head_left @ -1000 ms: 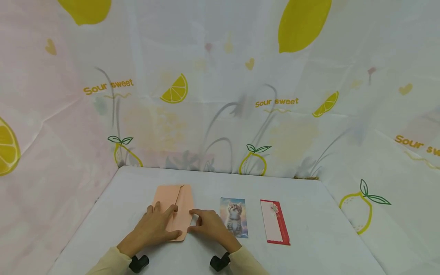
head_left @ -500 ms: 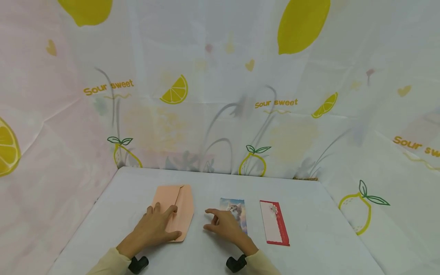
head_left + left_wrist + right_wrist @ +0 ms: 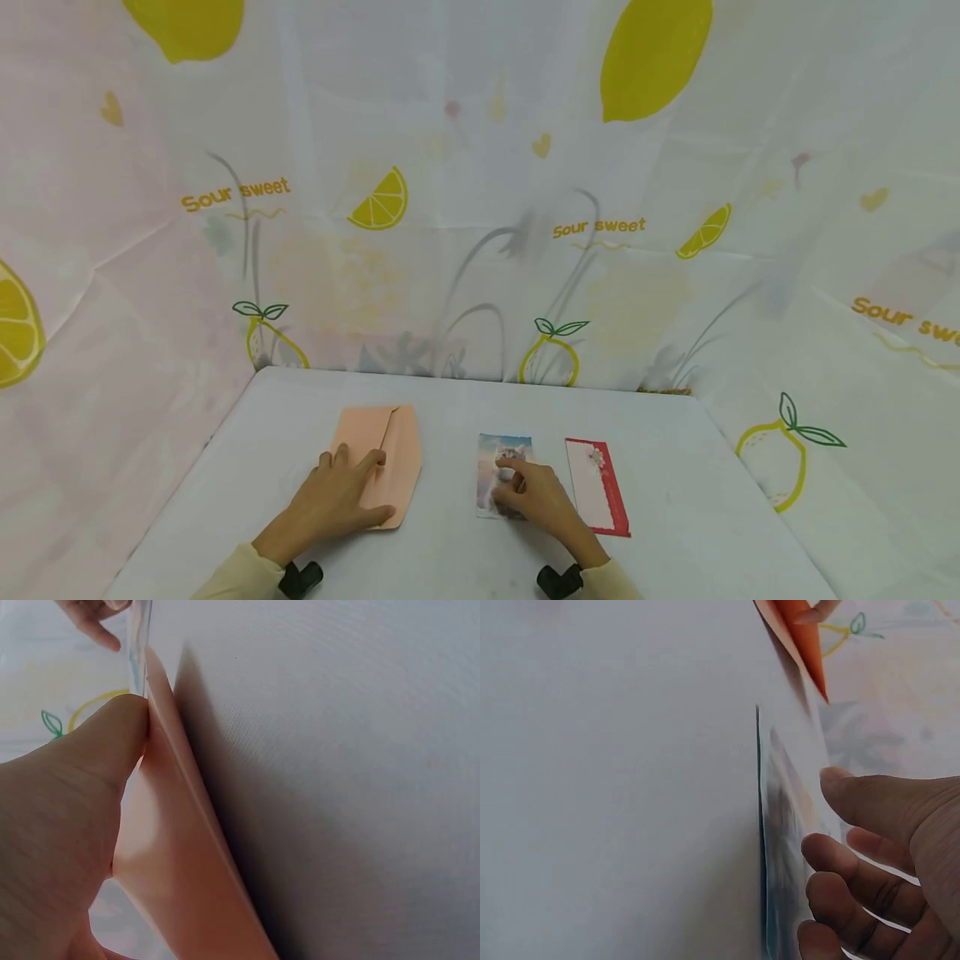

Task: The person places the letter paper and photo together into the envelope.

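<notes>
My left hand (image 3: 333, 493) rests with spread fingers on a peach paper envelope (image 3: 403, 467), its flap side facing up, at the left of the table. In the left wrist view the thumb (image 3: 124, 731) presses on the envelope near its edge (image 3: 180, 855). Over a kitten picture card (image 3: 487, 454) hovers my right hand (image 3: 542, 496), fingers loosely bent and thumb apart, nothing between them. It hides the card's lower right part. The right wrist view has the fingertips (image 3: 829, 855) close above the card's face (image 3: 780, 847).
To the right lies a white card with a red border and a flower (image 3: 583, 462), its lower left partly behind my right wrist. Everything lies on a white table (image 3: 697, 483). Lemon-print cloth (image 3: 480, 167) walls surround the table's back and sides.
My right hand has let go of the envelope's right edge and moved right, over the kitten card. The left hand has stayed on the envelope.
</notes>
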